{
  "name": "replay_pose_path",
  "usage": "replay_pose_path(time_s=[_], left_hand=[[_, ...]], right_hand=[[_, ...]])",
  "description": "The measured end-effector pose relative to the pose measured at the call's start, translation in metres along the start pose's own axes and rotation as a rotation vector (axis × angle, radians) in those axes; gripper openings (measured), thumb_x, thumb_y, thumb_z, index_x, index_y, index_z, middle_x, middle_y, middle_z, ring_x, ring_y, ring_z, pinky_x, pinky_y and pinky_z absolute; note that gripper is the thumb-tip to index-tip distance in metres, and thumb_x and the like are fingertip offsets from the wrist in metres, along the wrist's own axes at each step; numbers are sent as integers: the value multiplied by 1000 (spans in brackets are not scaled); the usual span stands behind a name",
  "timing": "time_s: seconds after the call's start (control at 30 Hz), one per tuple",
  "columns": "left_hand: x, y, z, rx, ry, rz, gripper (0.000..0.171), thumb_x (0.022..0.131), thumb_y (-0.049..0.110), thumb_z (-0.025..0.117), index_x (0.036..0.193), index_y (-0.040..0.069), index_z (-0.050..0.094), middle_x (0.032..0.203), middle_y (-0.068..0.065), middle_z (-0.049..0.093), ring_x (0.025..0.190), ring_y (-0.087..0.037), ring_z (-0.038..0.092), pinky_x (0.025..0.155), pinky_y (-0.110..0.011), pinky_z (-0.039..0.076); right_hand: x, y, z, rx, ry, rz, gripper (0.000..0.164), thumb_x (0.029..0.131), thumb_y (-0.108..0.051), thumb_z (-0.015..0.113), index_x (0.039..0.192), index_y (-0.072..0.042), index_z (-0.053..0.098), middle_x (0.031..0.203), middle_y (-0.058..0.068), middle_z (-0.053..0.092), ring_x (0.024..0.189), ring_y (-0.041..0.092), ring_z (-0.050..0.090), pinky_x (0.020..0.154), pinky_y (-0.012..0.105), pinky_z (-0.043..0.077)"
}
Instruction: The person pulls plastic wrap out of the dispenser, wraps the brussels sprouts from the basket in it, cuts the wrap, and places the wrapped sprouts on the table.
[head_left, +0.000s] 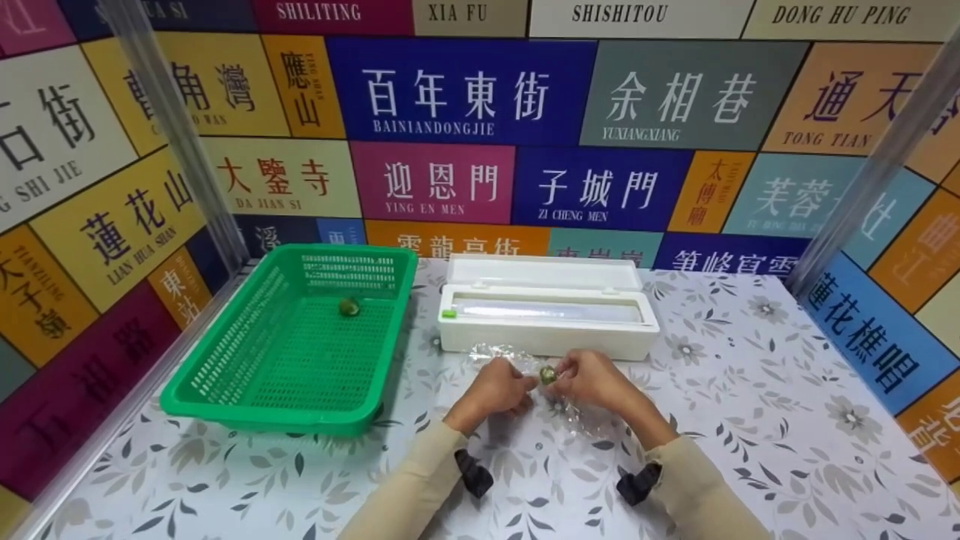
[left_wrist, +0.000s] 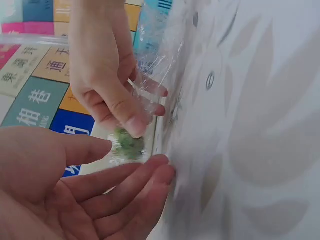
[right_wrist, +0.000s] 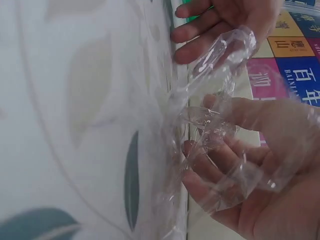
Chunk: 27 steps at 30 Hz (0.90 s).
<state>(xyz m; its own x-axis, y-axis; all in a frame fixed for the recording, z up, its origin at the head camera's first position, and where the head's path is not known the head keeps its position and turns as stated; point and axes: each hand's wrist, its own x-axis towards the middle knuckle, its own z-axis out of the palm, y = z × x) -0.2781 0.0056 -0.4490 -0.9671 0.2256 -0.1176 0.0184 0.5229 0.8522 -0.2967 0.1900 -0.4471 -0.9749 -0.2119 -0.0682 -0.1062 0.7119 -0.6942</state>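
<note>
A small round green thing [head_left: 548, 375] is in clear cling film [left_wrist: 152, 65] close over the table. My right hand [head_left: 596, 382] pinches it, with the thumb laid on the film-covered green side in the left wrist view. From the right hand the film trails down in loose crumples, veiling its fingers in the right wrist view. My left hand [left_wrist: 100, 185] is beside the green thing, fingers loosely bent and thumb tip right at its edge. More crumpled film [head_left: 499, 352] lies behind the left hand. Just beyond both hands stands a white cling film box [head_left: 547, 341], lid raised, with a film roll [head_left: 555, 311] inside.
To the left is a green plastic basket [head_left: 300, 420] with slotted walls, holding one small round greenish thing [head_left: 349, 307]. A leaf-patterned cloth [head_left: 750, 420] covers the table. Signboard-printed walls [head_left: 465, 90] and clear corner posts [head_left: 877, 142] stand around it.
</note>
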Motion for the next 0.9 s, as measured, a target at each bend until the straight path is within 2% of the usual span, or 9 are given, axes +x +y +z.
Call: replay_pose_path(time_s=[0.1, 0.23, 0.37, 0.5, 0.63, 0.77, 0.9], left_hand=[[1, -3, 2, -122, -31, -49, 30, 98, 19, 63, 92, -9, 74, 82, -22, 76, 64, -23, 73, 55, -28, 58], [3, -6, 4, -224, -76, -78, 27, 97, 19, 64, 97, -6, 75, 87, -22, 77, 70, -23, 74, 62, -29, 61], [4, -7, 4, -238, -93, -75, 25, 95, 19, 67, 94, -4, 76, 85, -20, 77, 65, -17, 70, 60, -26, 60], [4, -8, 1, -225, -85, -86, 26, 92, 24, 71, 92, -1, 78, 73, -8, 71, 60, -12, 64, 57, -23, 57], [5, -11, -1, -270, -95, -122, 21, 90, 20, 73, 94, 0, 79, 70, -3, 66, 59, -12, 62, 57, -23, 58], [6, -14, -5, -294, -108, -135, 19, 84, 16, 72, 91, 0, 79, 70, -5, 69, 60, -11, 64, 56, -22, 57], [7, -18, -13, -317, -153, -157, 21, 83, 20, 71, 92, 2, 79, 78, -9, 75, 66, -14, 69, 61, -25, 60]], right_hand=[[-6, -1, 3, 37, -3, 12, 25, 77, -14, 84, 91, -3, 66, 81, 8, 68, 69, 13, 57, 61, 23, 47], [-13, -5, 7, 62, -32, 22, 24, 78, -13, 82, 90, -4, 64, 79, 5, 67, 66, 11, 56, 58, 22, 45], [-18, -8, 11, 93, -53, 55, 24, 78, -12, 82, 87, -6, 61, 74, 1, 64, 63, 10, 53, 55, 21, 43], [-22, -8, 12, 141, -71, 64, 24, 79, -10, 81, 89, -5, 60, 71, 0, 62, 60, 10, 53, 53, 22, 42], [-26, -7, 10, 217, -161, 21, 23, 87, -11, 76, 98, 1, 60, 78, 3, 67, 62, 11, 59, 56, 25, 51], [-29, -6, 4, 289, -261, -29, 23, 96, -11, 64, 109, 8, 59, 87, 11, 72, 68, 14, 66, 63, 32, 59], [-29, -7, -2, 304, -311, -72, 26, 99, -10, 59, 114, 11, 60, 87, 13, 73, 72, 16, 69, 68, 35, 61]])
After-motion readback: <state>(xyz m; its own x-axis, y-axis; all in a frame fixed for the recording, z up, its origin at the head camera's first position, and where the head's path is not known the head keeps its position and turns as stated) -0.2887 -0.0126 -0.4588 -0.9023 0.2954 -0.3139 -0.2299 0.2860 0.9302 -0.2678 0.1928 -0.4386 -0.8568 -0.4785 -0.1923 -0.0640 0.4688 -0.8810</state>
